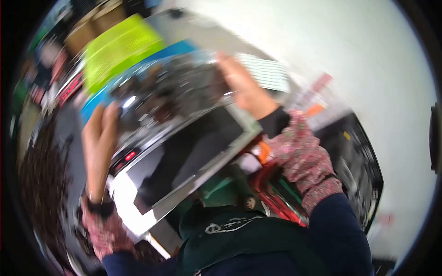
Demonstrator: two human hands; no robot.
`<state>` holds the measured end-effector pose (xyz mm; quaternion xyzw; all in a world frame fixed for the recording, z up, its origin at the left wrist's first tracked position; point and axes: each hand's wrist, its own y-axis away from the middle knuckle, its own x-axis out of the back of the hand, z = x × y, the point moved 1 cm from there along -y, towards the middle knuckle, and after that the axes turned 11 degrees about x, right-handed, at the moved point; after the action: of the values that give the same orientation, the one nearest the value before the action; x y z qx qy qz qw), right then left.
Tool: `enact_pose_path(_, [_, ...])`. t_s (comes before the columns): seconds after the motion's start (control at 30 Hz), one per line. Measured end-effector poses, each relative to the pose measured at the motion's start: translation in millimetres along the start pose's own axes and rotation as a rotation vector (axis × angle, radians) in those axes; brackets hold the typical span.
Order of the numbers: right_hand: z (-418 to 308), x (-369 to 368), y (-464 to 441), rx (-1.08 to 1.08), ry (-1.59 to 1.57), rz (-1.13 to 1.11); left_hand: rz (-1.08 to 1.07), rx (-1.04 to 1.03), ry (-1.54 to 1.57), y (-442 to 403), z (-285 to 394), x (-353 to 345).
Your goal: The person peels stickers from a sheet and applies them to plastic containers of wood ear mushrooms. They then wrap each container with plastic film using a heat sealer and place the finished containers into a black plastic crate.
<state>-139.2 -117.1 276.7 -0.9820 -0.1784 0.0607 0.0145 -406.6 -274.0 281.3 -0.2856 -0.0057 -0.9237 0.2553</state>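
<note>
A clear plastic package with dark brown pieces inside (165,92) is held up between both hands. My left hand (99,142) grips its left end, fingers bent against the plastic. At the opposite end, my right hand (246,87) is closed on the package's right edge. Below the package is a flat device with a dark, shiny top (184,161) and a small red lit display on its left side. The package hides the device's far edge. Motion blurs the whole view.
Behind the package are a yellow-green basket (119,48) and a blue object (184,47). A striped sheet (264,72) lies behind my right hand. Dark strands or pieces (46,184) cover the left side. A black crate (352,170) with plastic bags stands at right.
</note>
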Motion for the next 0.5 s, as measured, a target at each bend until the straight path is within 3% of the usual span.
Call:
enact_pose_path(0.03, [-4,23,23,0.120,-0.002,0.203,-0.024,-0.054,0.153,18,21,-18])
enact_pose_path(0.07, [-13,54,49,0.122,0.009,0.224,-0.055,-0.160,0.244,24,19,-33])
enact_pose_path(0.17, [-45,161,134,0.105,-0.034,0.260,-0.029,-0.224,0.468,63,62,-104])
enact_pose_path(0.23, [-76,231,198,0.271,-0.052,0.372,-0.495,-0.291,0.704,87,126,-158])
enact_pose_path(0.27, [-87,268,233,0.404,0.049,0.490,-0.385,-0.306,0.754,108,153,-201])
enact_pose_path(0.33, [-115,343,321,0.474,0.298,0.625,-0.628,-0.164,0.536,154,205,-256])
enact_pose_path(0.43, [-142,415,451,0.464,0.314,1.126,-1.051,-0.302,0.518,226,252,-345])
enact_pose_path(0.47, [-145,445,492,0.452,0.410,1.258,-1.078,-0.395,0.430,247,262,-376])
enact_pose_path(0.5, [-150,463,525,0.433,0.233,1.403,-1.066,-0.537,0.338,265,269,-404])
